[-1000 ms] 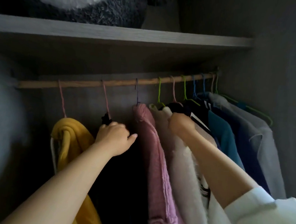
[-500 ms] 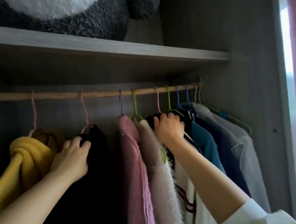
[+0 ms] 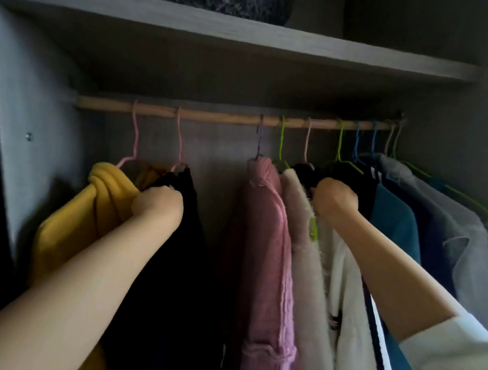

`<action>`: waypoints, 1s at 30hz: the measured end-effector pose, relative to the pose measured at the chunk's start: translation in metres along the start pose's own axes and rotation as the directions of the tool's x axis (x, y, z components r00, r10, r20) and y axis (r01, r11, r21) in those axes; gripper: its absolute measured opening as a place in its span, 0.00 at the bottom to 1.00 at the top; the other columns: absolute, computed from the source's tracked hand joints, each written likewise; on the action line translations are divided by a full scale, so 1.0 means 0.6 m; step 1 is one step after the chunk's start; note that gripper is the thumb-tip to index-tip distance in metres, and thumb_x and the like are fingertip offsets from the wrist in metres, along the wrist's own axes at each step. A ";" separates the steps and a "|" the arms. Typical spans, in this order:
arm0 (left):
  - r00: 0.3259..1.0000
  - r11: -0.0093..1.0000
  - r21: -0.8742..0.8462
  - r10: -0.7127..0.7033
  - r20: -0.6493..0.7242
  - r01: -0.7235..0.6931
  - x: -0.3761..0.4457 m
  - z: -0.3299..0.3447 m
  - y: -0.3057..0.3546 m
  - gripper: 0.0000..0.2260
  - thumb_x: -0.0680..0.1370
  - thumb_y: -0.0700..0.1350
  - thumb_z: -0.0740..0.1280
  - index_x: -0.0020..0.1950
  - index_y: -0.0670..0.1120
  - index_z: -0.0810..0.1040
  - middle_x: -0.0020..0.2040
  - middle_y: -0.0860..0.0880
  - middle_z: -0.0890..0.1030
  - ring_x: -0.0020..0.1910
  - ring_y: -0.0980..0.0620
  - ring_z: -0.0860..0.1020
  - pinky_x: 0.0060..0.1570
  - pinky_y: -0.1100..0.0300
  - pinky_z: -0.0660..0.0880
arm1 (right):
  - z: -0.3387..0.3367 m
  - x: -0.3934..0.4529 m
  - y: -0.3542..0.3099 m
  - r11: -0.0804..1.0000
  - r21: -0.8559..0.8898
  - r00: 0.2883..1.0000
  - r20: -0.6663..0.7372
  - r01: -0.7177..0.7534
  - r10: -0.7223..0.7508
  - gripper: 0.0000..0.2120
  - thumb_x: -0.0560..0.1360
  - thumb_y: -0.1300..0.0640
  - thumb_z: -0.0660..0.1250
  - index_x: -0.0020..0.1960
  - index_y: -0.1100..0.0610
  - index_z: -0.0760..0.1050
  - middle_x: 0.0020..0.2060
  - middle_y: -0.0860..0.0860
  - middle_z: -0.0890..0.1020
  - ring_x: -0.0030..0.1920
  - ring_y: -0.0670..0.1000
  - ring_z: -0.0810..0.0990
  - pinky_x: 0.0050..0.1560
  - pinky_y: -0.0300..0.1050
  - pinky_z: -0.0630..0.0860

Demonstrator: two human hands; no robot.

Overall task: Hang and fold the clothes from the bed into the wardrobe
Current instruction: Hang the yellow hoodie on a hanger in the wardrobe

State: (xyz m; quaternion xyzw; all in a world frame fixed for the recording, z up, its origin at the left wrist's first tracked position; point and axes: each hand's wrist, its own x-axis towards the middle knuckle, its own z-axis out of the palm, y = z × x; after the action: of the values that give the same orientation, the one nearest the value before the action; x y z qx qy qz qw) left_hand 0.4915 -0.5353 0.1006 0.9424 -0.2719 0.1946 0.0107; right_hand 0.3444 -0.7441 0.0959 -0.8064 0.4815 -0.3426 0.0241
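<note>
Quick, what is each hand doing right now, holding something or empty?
Left hand: closed, gripping the black garment near its hanger.
Right hand: closed, gripping a dark garment at its top.

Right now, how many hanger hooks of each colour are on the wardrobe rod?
Pink hooks: 3
Green hooks: 3
Blue hooks: 2
Purple hook: 1
Pale hook, colour unclear: 1
Total on the wooden rod: 10

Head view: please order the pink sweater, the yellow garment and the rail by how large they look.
1. Pink sweater, largest.
2. Yellow garment, though the arm and the black garment hide part of it.
3. Rail, long but thin.
</note>
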 end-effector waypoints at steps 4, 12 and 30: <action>0.999 0.999 -0.033 0.043 -0.006 -0.043 0.000 -0.008 -0.023 0.22 0.82 0.40 0.51 0.76 0.45 0.53 0.68 0.41 0.68 0.64 0.41 0.70 0.55 0.53 0.71 | -0.003 -0.005 -0.010 1.000 -0.015 1.000 -0.010 -0.001 0.000 0.12 0.80 0.58 0.57 0.54 0.63 0.76 0.51 0.59 0.80 0.52 0.59 0.78 0.40 0.44 0.69; 0.910 0.986 -0.073 -0.164 -0.381 0.147 0.030 -0.036 -0.066 0.17 0.79 0.43 0.55 0.68 0.44 0.65 0.65 0.41 0.70 0.64 0.42 0.66 0.58 0.52 0.65 | -0.032 -0.010 -0.033 0.994 0.018 0.954 -0.283 0.111 -0.101 0.20 0.80 0.51 0.51 0.59 0.64 0.73 0.58 0.62 0.74 0.59 0.63 0.70 0.55 0.53 0.69; 0.968 0.928 0.308 -0.152 -0.201 0.210 0.052 -0.068 -0.102 0.15 0.79 0.35 0.56 0.64 0.39 0.72 0.58 0.43 0.77 0.56 0.44 0.76 0.53 0.51 0.75 | -0.001 -0.072 -0.189 0.916 0.273 0.930 0.139 0.293 -0.339 0.16 0.76 0.61 0.58 0.61 0.66 0.69 0.59 0.62 0.76 0.60 0.61 0.75 0.56 0.47 0.71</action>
State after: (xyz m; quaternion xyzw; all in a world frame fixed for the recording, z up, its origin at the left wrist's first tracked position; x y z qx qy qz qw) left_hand 0.5326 -0.4939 0.1551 0.9316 -0.1454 0.3165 -0.1038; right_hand 0.4173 -0.6487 0.1153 -0.8925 0.2933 -0.3236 0.1129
